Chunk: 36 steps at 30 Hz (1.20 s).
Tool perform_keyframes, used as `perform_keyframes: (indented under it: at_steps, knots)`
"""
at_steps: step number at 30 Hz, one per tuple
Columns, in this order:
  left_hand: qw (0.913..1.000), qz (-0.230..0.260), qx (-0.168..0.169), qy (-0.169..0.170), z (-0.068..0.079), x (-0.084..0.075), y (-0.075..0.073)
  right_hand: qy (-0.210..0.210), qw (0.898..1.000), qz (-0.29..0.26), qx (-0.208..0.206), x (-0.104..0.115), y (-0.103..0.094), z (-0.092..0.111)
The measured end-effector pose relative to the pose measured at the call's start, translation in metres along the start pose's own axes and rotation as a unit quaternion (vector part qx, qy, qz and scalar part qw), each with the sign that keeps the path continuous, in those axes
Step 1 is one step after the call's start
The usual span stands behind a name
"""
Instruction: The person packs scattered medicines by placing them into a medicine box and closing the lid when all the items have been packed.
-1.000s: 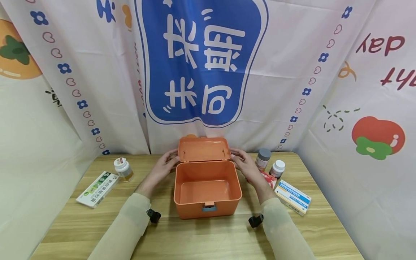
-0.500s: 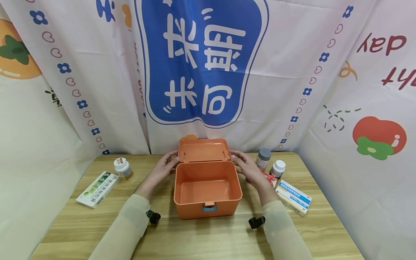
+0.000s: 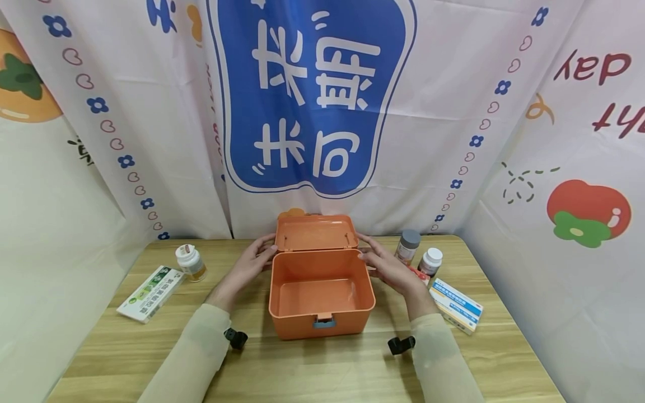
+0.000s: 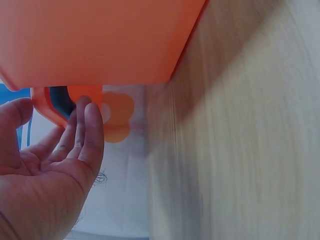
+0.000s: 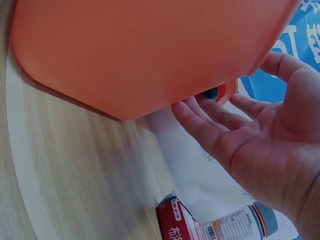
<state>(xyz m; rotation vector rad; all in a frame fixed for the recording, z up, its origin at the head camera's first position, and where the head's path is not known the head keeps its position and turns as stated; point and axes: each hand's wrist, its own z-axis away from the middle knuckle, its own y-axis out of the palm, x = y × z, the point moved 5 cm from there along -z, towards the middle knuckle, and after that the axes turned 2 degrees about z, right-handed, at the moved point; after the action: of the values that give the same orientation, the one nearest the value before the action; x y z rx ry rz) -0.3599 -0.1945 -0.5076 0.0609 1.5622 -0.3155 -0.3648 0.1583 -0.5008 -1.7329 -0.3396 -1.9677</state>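
Observation:
An orange lidded storage box [image 3: 322, 324] stands on the table with its lid [image 3: 316, 233] raised at the back. Its inside is bare, and a grey-blue latch [image 3: 325, 323] sits on the front. My left hand [image 3: 249, 262] is at the lid's left edge. The left wrist view shows its thumb by that edge and gently bent fingers [image 4: 92, 132] behind. My right hand [image 3: 388, 266] lies at the box's back right corner, thumb by the rim. In the right wrist view its fingers [image 5: 200, 125] reach loosely behind the box; whether they touch it is unclear.
On the right are a grey-capped bottle [image 3: 408, 246], a white-capped bottle [image 3: 430, 261], a red box [image 3: 419, 274] and a blue-white medicine box [image 3: 456, 305]. A white-capped bottle [image 3: 191, 263] and a green-white box [image 3: 152, 293] lie left. A printed curtain [image 3: 428, 140] hangs behind.
My right hand has shifted slightly down and right, its thumb moving from the lid's edge to the box's rim. The raised lid has tilted very slightly back. The left hand stays almost still.

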Motion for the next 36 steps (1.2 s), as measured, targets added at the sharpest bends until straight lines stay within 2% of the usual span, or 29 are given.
perform_keyframes:
  at_steps: [10,22,26,31,36]
  knots:
    - [0.9999,-0.011,0.006,-0.007,0.004,0.001,-0.001,0.005,1.000,0.007,0.015,-0.006,-0.004,0.002]
    - [1.0000,-0.009,0.001,-0.003,0.012,-0.003,-0.013,0.021,0.999,-0.001,0.025,-0.011,-0.004,0.001]
    - [0.9999,-0.006,0.000,0.013,0.015,-0.007,-0.018,0.024,0.999,-0.006,0.030,-0.009,-0.003,0.002]
    - [0.9990,-0.028,-0.008,0.035,0.021,-0.018,-0.028,0.029,0.999,-0.006,0.032,-0.009,-0.004,0.004]
    - [0.9983,-0.045,-0.021,0.032,0.027,-0.028,-0.039,0.032,0.999,-0.001,0.029,-0.009,-0.004,0.004]
